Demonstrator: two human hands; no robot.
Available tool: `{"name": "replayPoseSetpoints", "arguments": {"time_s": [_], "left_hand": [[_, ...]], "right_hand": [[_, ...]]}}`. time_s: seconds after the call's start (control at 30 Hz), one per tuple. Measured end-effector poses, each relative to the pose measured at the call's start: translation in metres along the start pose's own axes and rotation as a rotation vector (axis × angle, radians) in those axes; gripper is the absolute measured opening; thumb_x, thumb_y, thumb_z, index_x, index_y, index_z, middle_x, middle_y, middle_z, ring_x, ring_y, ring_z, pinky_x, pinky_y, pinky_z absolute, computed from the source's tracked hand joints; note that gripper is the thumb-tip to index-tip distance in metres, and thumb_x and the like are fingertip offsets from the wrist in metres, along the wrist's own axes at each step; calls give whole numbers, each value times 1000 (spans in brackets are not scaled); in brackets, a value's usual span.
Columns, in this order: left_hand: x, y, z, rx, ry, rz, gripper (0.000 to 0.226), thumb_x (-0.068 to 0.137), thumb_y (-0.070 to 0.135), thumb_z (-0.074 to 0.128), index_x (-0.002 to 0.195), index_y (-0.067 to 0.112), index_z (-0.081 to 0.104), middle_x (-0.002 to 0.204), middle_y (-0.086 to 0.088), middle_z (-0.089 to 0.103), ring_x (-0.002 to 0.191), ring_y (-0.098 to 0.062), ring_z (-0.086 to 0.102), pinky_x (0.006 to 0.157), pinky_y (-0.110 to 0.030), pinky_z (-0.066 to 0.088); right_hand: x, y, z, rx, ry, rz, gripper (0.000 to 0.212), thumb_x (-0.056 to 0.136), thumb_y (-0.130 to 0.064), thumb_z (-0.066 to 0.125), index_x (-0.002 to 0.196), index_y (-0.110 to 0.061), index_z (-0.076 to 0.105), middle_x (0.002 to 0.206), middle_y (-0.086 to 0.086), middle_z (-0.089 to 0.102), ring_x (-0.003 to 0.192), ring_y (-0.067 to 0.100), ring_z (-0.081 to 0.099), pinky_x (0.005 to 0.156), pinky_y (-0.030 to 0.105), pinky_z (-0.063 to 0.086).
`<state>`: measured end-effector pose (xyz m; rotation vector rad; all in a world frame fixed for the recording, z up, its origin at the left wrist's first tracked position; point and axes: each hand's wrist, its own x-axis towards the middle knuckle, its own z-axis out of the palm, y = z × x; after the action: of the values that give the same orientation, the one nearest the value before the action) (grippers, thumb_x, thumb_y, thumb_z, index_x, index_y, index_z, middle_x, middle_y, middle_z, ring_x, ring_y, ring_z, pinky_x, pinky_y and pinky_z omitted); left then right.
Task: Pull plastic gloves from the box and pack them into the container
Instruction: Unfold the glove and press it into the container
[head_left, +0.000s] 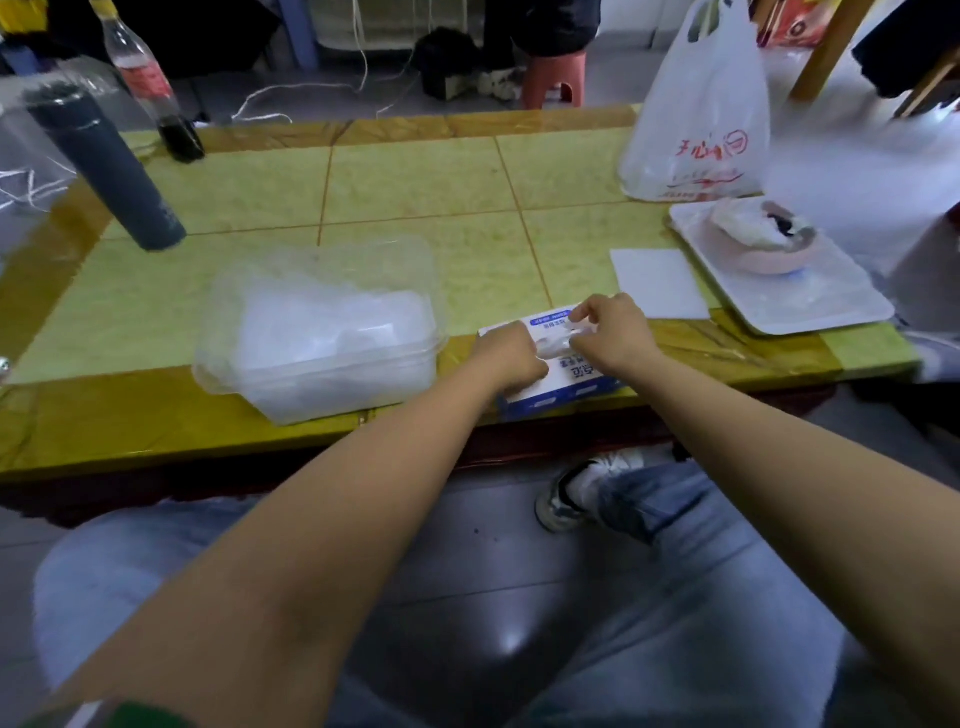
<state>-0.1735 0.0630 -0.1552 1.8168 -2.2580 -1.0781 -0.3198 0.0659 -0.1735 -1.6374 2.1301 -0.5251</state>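
Left hand (511, 358) curled atop the glove box (558, 387), likely pinning it (can't tell if it holds film), right grip (613, 332) pinching a plastic glove (555, 343) at the box slot; clear container (322, 332) just left of box, short transfer.

Illegible print on bag (696, 104) and box (558, 391)

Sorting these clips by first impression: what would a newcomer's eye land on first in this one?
Two bare arms reach to the blue-and-white glove box at the near edge of the table, where the right grip pinches a plastic glove at its opening and the left grip rests curled beside it. Just left of the box stands a clear plastic container holding what looks like crumpled gloves.
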Motion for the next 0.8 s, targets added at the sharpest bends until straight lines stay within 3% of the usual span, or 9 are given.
{"name": "replayPoseSetpoints", "arguments": {"time_s": [0.07, 0.13, 0.23, 0.3, 0.47, 0.53, 0.63, 0.8], "left_hand": [[4, -5, 3, 9, -7, -32, 49, 86, 24, 66, 127, 3, 47, 120, -16, 61, 109, -32, 60, 85, -33, 47], [10, -7, 4, 27, -25, -48, 61, 84, 31, 71, 131, 4, 42, 124, -13, 59, 113, -30, 57, 87, -32, 44], [14, -4, 2, 95, -50, -51, 64, 84, 36, 71, 132, 6, 43, 127, -10, 57, 116, -26, 54, 89, -31, 42], [16, -1, 0, 112, -65, -60, 61, 84, 37, 72, 130, 7, 45, 125, -8, 58, 115, -25, 55, 87, -30, 42], [22, 1, -1, 66, -117, -88, 37, 82, 32, 76, 96, 9, 50, 87, -8, 60, 79, -22, 56, 56, -26, 39], [20, 2, -1, 63, -115, -89, 44, 81, 32, 76, 107, 7, 51, 96, -10, 63, 82, -24, 58, 65, -29, 44], [17, 2, 0, 61, -96, -97, 61, 82, 32, 76, 127, 4, 46, 115, -11, 63, 100, -27, 62, 81, -33, 48], [11, 2, 0, 70, -109, -99, 62, 83, 31, 74, 131, 3, 47, 126, -12, 59, 111, -28, 59, 91, -34, 47]], "right_hand": [[3, 4, 5, -64, -41, -26, 29, 83, -16, 60, 110, -20, 69, 121, 10, 56, 106, 26, 57, 89, 28, 44], [7, 5, 9, -70, -47, -10, 22, 83, -17, 62, 100, -22, 75, 110, 7, 68, 99, 22, 62, 81, 27, 48], [8, 2, 8, -101, -42, -16, 12, 84, -21, 65, 85, -17, 76, 87, 5, 73, 85, 21, 65, 68, 27, 48], [10, 1, 5, -77, -8, -61, 10, 82, -21, 66, 80, -17, 75, 84, 4, 72, 85, 21, 65, 68, 29, 49], [8, 4, -2, 96, 42, -157, 9, 79, -17, 73, 74, -17, 65, 86, -2, 68, 89, 17, 61, 78, 33, 50], [7, 7, -2, 76, 3, -143, 6, 81, -19, 71, 86, -17, 67, 93, -1, 69, 93, 19, 62, 80, 33, 50], [7, 12, -2, -137, -72, -100, 24, 85, -23, 67, 108, -16, 71, 105, 4, 69, 98, 24, 63, 80, 31, 50], [2, 6, -10, -143, 21, -59, 7, 83, -20, 70, 76, -19, 69, 83, 3, 70, 81, 23, 64, 67, 27, 44]]}}
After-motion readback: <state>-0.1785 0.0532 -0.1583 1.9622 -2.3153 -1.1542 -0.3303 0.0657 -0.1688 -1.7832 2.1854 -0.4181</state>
